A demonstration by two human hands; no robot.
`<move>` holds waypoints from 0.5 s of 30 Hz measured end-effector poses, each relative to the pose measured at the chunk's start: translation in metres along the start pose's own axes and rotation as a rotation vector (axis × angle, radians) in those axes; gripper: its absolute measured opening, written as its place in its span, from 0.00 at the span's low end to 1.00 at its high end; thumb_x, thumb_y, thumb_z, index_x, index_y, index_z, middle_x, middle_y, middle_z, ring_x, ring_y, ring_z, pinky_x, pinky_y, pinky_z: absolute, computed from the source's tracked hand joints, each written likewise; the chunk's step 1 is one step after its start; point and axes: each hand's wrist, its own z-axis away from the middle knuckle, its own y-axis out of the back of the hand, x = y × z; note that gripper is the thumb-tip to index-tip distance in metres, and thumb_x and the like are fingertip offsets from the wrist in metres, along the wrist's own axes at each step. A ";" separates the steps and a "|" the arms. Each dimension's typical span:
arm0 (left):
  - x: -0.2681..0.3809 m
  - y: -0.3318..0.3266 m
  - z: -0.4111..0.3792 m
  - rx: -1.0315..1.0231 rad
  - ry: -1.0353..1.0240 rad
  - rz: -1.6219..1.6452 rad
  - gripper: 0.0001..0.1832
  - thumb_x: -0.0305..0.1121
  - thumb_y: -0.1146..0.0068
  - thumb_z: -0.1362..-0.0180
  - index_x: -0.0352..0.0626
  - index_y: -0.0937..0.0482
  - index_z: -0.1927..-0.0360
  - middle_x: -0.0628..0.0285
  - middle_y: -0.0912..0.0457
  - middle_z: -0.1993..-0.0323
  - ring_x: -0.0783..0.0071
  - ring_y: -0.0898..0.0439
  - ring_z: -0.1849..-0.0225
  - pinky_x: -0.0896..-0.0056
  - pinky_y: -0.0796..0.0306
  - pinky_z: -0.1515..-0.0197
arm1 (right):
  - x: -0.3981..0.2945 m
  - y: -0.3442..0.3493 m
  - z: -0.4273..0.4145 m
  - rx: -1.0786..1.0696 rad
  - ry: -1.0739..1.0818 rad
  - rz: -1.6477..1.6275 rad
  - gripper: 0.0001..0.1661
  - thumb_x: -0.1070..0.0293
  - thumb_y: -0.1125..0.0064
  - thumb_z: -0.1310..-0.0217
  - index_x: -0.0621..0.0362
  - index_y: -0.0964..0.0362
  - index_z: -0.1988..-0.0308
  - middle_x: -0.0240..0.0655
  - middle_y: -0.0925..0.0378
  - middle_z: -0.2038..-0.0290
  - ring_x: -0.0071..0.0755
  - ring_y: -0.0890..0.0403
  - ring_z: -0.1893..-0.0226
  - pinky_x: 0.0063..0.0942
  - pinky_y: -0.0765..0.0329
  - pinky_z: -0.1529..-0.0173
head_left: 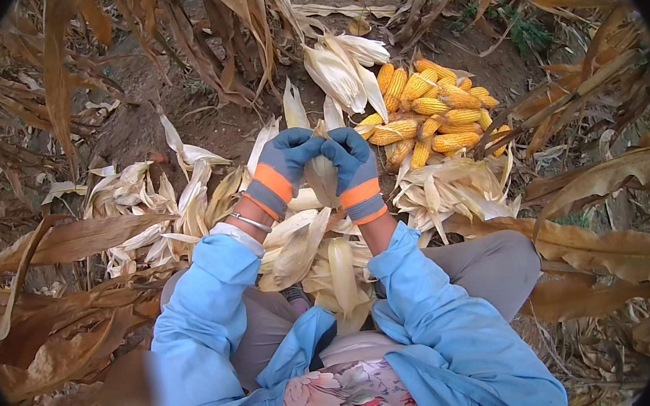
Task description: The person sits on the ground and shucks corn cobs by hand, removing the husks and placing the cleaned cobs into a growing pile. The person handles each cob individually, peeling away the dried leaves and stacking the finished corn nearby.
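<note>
My left hand and my right hand, both in blue-grey work gloves with orange bands, meet at the tip of an ear of corn in its pale husk. The fingers of both pinch the husk's top, and the ear hangs down between them. Whether the kernels show is hidden by husk and gloves. Just right of my right hand lies a heap of husked yellow corn cobs. Loose husks cover the ground below my hands, between my legs.
More pale husks lie in piles at the left and right. A clump of husks sits above the hands, beside the cobs. Dry corn stalks and brown leaves stand and lean all around. Bare soil shows at the upper left.
</note>
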 end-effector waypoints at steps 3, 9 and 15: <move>0.003 0.000 0.002 -0.070 0.024 0.053 0.10 0.24 0.41 0.56 0.38 0.25 0.67 0.64 0.23 0.72 0.78 0.26 0.69 0.80 0.32 0.65 | 0.000 0.003 0.000 -0.027 -0.028 -0.077 0.06 0.72 0.46 0.53 0.60 0.31 0.71 0.25 0.32 0.76 0.16 0.35 0.75 0.15 0.36 0.71; 0.006 0.006 0.001 -0.141 0.079 0.111 0.10 0.25 0.42 0.55 0.38 0.26 0.66 0.63 0.23 0.69 0.76 0.25 0.68 0.77 0.31 0.62 | -0.011 0.000 0.001 -0.073 0.009 0.054 0.05 0.73 0.46 0.54 0.61 0.32 0.72 0.25 0.32 0.76 0.17 0.35 0.75 0.16 0.35 0.71; 0.006 -0.003 0.004 -0.118 0.048 0.083 0.10 0.26 0.43 0.53 0.38 0.26 0.66 0.65 0.24 0.69 0.77 0.26 0.67 0.78 0.31 0.63 | -0.011 -0.004 0.003 0.006 -0.008 0.025 0.04 0.75 0.46 0.54 0.61 0.33 0.74 0.26 0.33 0.78 0.17 0.35 0.77 0.15 0.35 0.71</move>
